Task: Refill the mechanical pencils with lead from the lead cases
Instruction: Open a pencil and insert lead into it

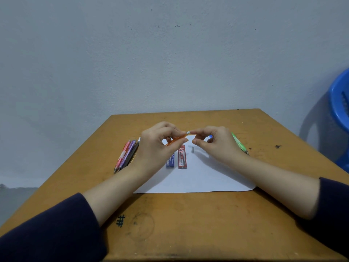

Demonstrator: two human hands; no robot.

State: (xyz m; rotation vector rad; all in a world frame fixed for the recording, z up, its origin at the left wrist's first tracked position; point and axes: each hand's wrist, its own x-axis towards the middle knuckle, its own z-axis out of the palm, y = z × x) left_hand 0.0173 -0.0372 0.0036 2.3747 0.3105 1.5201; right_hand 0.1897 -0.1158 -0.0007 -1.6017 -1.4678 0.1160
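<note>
- Spare pencils lie bundled on the tabletop, left of the paper sheet.
- Left hand is clamped on the slim orange plastic pencil; its long axis rises rightward and its white eraser end faces the right hand.
- Blue lead case and red lead case lie flat on the sheet, side by side.
- Right hand: forefinger touches the eraser, thumb apart; we cannot tell a grip.
</note>
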